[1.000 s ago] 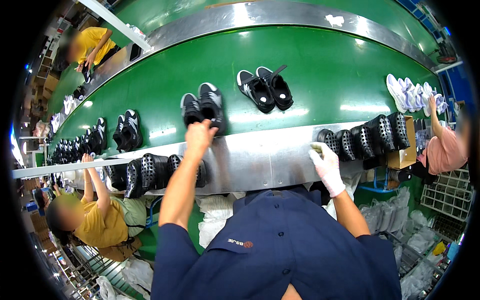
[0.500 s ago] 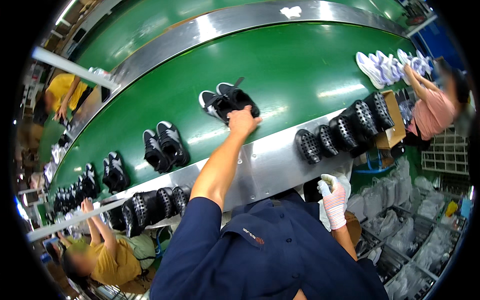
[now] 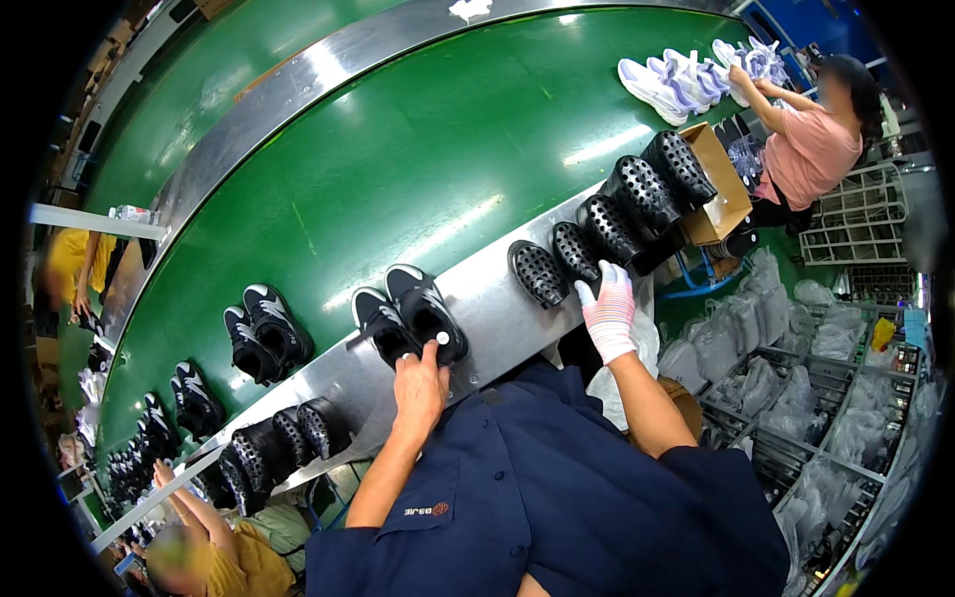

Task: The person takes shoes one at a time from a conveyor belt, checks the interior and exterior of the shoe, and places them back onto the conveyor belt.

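A pair of black shoes with grey toes point(image 3: 406, 308) rests at the near edge of the green conveyor, heels toward me. My bare left hand point(image 3: 422, 386) grips their heel end, its fingers partly hidden at the openings. A small white round spot shows by the thumb; I cannot tell what it is. My right hand point(image 3: 609, 316), in a white striped glove, is raised with thumb and fingers apart. It is nearest to a row of black perforated shoe-shaped forms point(image 3: 538, 274) on the metal ledge point(image 3: 497, 323); whether it touches one I cannot make out.
More black shoes point(image 3: 267, 333) line the conveyor point(image 3: 398, 169) to the left. Other perforated forms point(image 3: 261, 458) sit on the ledge there. White shoes point(image 3: 667, 85) and a cardboard box point(image 3: 718, 189) are at the right, beside a person in pink point(image 3: 811, 144). Racks with plastic-wrapped items point(image 3: 846, 398) stand lower right.
My left hand has drawn the black shoes nearer, to the ledge. The gloved right hand has risen from beside my body toward the perforated forms, its fingers spreading. The view has shifted.
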`<action>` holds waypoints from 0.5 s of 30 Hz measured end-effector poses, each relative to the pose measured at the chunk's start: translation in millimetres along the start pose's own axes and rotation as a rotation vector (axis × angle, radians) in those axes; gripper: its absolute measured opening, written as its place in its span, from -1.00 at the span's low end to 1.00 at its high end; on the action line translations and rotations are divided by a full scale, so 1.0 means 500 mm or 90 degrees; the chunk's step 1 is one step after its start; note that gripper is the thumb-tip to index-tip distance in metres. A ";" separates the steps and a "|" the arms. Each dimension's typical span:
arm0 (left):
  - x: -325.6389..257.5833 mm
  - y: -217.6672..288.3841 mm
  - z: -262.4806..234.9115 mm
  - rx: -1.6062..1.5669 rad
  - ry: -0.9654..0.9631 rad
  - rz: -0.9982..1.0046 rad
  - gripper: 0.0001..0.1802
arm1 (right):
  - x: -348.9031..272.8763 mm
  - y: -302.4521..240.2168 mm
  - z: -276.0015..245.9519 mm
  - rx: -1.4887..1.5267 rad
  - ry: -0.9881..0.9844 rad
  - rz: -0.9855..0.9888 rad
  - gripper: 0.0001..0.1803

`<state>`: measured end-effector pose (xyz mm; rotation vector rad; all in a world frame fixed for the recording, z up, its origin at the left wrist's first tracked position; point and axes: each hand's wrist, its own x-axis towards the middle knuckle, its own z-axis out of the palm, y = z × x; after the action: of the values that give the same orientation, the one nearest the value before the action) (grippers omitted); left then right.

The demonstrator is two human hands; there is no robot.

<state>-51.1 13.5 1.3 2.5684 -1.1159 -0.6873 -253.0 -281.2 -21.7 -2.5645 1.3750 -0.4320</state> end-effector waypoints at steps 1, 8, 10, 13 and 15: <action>-0.023 0.018 -0.021 -0.024 -0.024 -0.002 -0.38 | 0.002 0.009 0.011 -0.004 -0.020 0.004 -0.38; -0.050 0.071 -0.118 -0.145 0.064 0.111 -0.31 | -0.005 -0.022 -0.082 0.003 0.059 -0.135 -0.53; -0.032 0.092 -0.132 -0.320 0.080 0.135 -0.23 | -0.024 -0.074 -0.174 0.085 0.021 -0.151 -0.55; 0.006 0.166 -0.162 -0.632 0.035 0.141 -0.12 | -0.068 -0.177 -0.306 0.336 -0.262 -0.064 -0.56; 0.021 0.168 -0.139 -0.689 -0.056 0.159 -0.29 | -0.100 -0.199 -0.305 0.448 -0.448 -0.001 -0.55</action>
<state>-60.7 -47.3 91.7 1.4716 -0.7370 -0.9821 -254.9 -190.6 144.1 -1.8527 0.7731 0.0185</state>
